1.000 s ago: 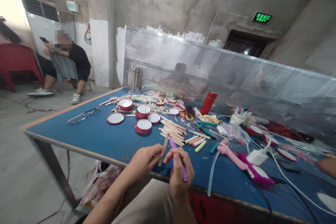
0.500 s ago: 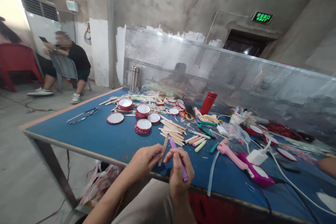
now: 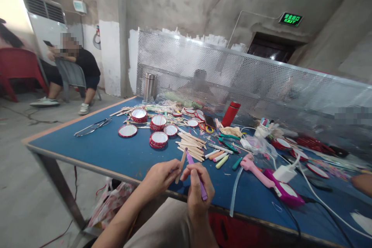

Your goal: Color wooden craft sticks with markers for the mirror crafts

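My left hand [image 3: 163,175] pinches a flat wooden craft stick [image 3: 181,166], held upright at the table's front edge. In my right hand [image 3: 200,186] is a purple marker [image 3: 202,191], its tip at the upper end of the stick, where a purple mark shows. Just beyond my hands lies a heap of plain wooden sticks [image 3: 192,143]. Several markers lie right of that heap, among them a yellow-green one [image 3: 222,162] and a teal one [image 3: 236,163]. Round red-rimmed discs with white tops [image 3: 158,138] stand to the left, some stacked.
A pink hot glue gun [image 3: 257,171] with a clear glue stick rests on the right, beside a magenta power strip [image 3: 287,193] and cables. Metal tongs [image 3: 92,127] lie at left. A red bottle [image 3: 231,114] and a steel flask [image 3: 149,87] stand at the back. A person [image 3: 84,62] sits far left.
The purple marker and my right hand have shifted very slightly left, towards the stick. My left hand holds the stick in nearly the same place.
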The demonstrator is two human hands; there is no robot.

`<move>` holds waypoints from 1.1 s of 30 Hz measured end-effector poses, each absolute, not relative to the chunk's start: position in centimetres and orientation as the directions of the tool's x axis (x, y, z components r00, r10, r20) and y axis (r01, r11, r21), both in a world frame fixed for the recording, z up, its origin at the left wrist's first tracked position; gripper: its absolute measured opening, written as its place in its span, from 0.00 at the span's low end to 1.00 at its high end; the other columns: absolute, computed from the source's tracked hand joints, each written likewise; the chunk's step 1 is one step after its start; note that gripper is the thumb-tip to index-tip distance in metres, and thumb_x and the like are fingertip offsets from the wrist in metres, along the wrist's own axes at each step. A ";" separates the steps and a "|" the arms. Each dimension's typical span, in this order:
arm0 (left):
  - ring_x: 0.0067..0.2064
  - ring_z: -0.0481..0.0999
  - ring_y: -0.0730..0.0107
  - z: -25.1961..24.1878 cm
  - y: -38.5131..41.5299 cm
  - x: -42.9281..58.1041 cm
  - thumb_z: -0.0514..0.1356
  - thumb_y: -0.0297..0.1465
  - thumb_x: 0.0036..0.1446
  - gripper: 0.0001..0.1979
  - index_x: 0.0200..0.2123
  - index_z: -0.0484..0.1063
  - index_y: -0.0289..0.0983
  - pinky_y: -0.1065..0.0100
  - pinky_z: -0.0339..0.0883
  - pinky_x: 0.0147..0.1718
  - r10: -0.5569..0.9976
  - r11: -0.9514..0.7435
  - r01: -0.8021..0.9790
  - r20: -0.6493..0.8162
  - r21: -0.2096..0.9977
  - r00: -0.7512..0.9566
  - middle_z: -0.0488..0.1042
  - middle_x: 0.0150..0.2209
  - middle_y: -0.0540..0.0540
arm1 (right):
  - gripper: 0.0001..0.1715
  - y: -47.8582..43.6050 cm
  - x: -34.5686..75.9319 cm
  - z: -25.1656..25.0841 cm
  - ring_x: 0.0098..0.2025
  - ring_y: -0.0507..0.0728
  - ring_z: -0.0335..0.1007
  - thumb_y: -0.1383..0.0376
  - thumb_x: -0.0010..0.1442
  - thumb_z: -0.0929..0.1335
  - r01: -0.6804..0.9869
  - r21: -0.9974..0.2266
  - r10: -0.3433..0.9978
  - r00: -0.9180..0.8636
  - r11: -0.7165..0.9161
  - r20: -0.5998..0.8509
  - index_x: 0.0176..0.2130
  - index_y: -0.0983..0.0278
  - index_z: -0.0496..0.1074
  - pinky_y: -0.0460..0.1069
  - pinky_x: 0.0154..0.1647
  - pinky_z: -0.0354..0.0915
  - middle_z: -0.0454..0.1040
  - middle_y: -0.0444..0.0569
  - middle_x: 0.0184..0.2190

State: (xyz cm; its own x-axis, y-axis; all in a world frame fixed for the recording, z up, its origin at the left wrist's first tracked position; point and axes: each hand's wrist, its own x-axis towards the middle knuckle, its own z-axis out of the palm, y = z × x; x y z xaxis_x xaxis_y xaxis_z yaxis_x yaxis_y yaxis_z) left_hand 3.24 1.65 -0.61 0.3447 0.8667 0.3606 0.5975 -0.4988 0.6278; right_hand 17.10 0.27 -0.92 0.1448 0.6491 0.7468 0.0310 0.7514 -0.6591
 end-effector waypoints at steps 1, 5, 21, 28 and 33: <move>0.28 0.66 0.73 -0.6 1.6 3.2 0.46 0.35 0.65 0.14 0.29 0.64 0.39 0.73 0.56 0.29 0.867 -0.498 0.596 0.359 0.630 0.345 0.68 0.27 0.53 | 0.11 0.3 17.1 -1.0 0.26 0.51 0.64 0.67 0.66 0.61 0.023 -0.659 0.649 0.154 0.751 0.745 0.36 0.62 0.71 0.47 0.31 0.60 0.68 0.41 0.24; 0.29 0.66 0.74 -0.5 1.6 3.2 0.47 0.35 0.64 0.14 0.30 0.65 0.38 0.73 0.56 0.29 0.867 -0.498 0.591 0.360 0.634 0.344 0.68 0.27 0.53 | 0.10 0.3 17.0 -1.1 0.27 0.50 0.64 0.67 0.66 0.61 -0.003 -0.661 0.650 0.181 0.751 0.738 0.36 0.62 0.71 0.47 0.31 0.59 0.68 0.41 0.24; 0.29 0.66 0.73 -0.3 1.4 3.3 0.46 0.35 0.64 0.14 0.29 0.64 0.39 0.73 0.56 0.30 0.869 -0.495 0.591 0.360 0.637 0.339 0.68 0.27 0.53 | 0.11 0.3 17.0 -1.1 0.26 0.51 0.64 0.66 0.65 0.61 0.009 -0.672 0.660 0.182 0.740 0.729 0.36 0.63 0.71 0.47 0.30 0.60 0.68 0.42 0.23; 0.29 0.65 0.73 -0.5 1.5 3.3 0.47 0.35 0.64 0.13 0.28 0.64 0.39 0.72 0.55 0.30 0.868 -0.496 0.587 0.365 0.640 0.336 0.67 0.27 0.53 | 0.11 0.2 17.0 -1.0 0.27 0.51 0.64 0.67 0.65 0.61 -0.016 -0.654 0.649 0.144 0.757 0.747 0.35 0.62 0.72 0.47 0.31 0.60 0.68 0.41 0.24; 0.29 0.65 0.73 -0.4 1.5 3.3 0.47 0.34 0.64 0.13 0.28 0.64 0.38 0.72 0.55 0.30 0.865 -0.501 0.583 0.369 0.639 0.339 0.67 0.27 0.53 | 0.11 0.2 17.1 -0.9 0.27 0.51 0.65 0.68 0.65 0.61 0.003 -0.670 0.664 0.123 0.743 0.737 0.36 0.62 0.72 0.47 0.32 0.60 0.68 0.41 0.24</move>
